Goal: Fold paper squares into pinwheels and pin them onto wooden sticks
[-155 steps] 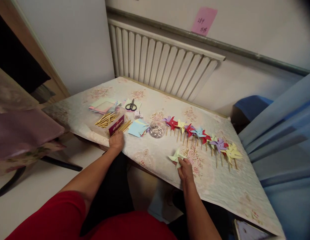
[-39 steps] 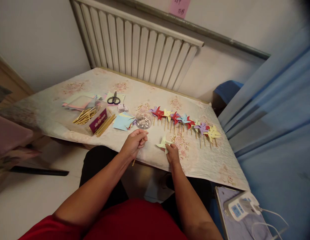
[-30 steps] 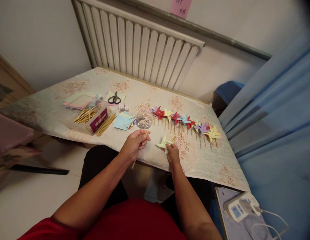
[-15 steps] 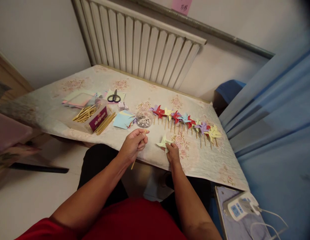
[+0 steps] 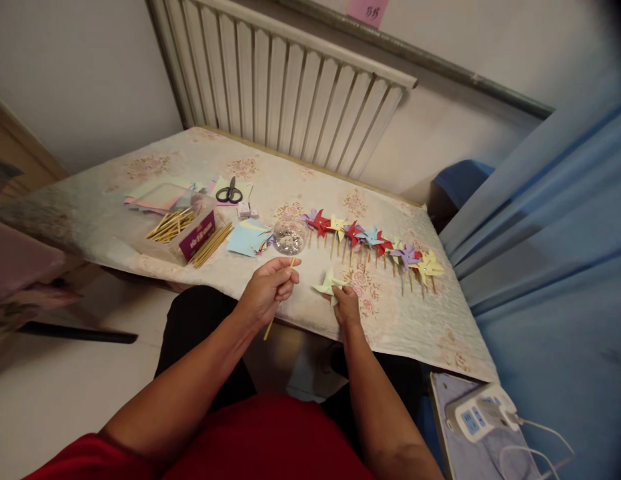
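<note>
My left hand [image 5: 270, 285] is closed around a thin wooden stick [image 5: 268, 329]; its tip shows above the thumb and its lower end hangs below the hand. My right hand [image 5: 346, 305] pinches a pale green paper pinwheel [image 5: 328, 284] without a visible stick. The two hands are apart, over the table's near edge. Just beyond my left hand is a round clear dish [image 5: 289, 238] of small shiny metal pieces. Finished pinwheels [image 5: 370, 239] on sticks lie in a row to the right, in red, yellow, blue, purple and green.
A clear plastic box [image 5: 163, 252] holds wooden sticks, with more sticks [image 5: 211, 245] beside it. Blue paper squares [image 5: 247, 239], small boxes [image 5: 247, 211] and black scissors [image 5: 229, 193] lie on the flowered tablecloth [image 5: 300, 175]. A white device with cables [image 5: 483, 413] sits at lower right.
Both hands keep almost the same place and hold the same things. The view has shifted very slightly.
</note>
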`<state>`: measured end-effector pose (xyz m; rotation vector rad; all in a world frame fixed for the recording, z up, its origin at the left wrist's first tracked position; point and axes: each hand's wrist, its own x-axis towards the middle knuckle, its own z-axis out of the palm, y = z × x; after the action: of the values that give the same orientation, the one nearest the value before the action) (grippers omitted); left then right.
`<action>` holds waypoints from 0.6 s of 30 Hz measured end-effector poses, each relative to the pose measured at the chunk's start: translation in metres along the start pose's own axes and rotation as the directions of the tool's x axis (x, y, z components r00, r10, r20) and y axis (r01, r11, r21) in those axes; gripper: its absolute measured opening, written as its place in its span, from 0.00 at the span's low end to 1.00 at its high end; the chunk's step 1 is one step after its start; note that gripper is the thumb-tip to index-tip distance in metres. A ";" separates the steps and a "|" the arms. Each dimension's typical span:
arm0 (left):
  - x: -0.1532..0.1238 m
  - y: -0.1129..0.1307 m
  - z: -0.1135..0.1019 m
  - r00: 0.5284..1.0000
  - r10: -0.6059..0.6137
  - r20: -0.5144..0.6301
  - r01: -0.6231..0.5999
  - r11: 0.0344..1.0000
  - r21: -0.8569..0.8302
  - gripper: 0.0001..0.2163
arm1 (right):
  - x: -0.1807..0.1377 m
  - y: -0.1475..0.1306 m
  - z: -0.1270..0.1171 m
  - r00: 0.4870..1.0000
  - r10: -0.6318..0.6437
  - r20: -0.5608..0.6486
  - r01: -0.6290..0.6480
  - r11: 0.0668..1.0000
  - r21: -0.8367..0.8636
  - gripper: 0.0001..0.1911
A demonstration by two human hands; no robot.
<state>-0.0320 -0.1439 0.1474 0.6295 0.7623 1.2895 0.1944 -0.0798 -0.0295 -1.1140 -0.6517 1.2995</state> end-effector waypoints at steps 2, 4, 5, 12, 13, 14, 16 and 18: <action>0.000 0.000 0.000 1.000 0.000 -0.009 0.001 1.000 0.002 0.14 | 0.000 0.000 0.000 1.000 0.001 -0.002 -0.001 1.000 -0.004 0.17; -0.001 0.000 -0.001 1.000 0.003 -0.018 -0.003 1.000 0.004 0.13 | 0.000 -0.001 0.000 1.000 0.003 0.001 -0.003 1.000 -0.002 0.17; -0.001 0.000 -0.001 1.000 0.007 -0.020 -0.007 1.000 0.006 0.13 | 0.000 -0.001 0.000 1.000 0.003 0.002 -0.003 1.000 -0.001 0.17; -0.002 0.000 0.000 0.999 0.020 -0.035 -0.019 0.999 0.033 0.12 | 0.001 0.000 -0.002 1.000 0.013 0.005 -0.013 1.000 -0.008 0.17; -0.002 0.001 0.000 0.999 0.022 -0.035 -0.021 0.999 0.030 0.13 | 0.001 0.000 -0.002 1.000 0.010 0.008 -0.010 1.000 -0.011 0.17; -0.003 0.001 0.000 0.999 0.025 -0.035 -0.024 0.999 0.027 0.14 | 0.001 0.001 -0.002 1.000 0.006 0.009 -0.005 1.000 -0.012 0.17; -0.003 0.002 0.001 0.999 0.027 -0.040 -0.026 0.999 0.024 0.15 | 0.001 0.001 -0.002 1.000 -0.004 0.006 0.004 1.000 -0.010 0.17; -0.004 0.002 0.001 0.998 0.028 -0.051 -0.027 0.999 0.028 0.14 | 0.001 0.002 -0.002 1.000 -0.006 0.002 0.006 1.000 -0.006 0.18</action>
<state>-0.0331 -0.1471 0.1501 0.6328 0.8169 1.3265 0.1956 -0.0792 -0.0320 -1.1149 -0.6607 1.2942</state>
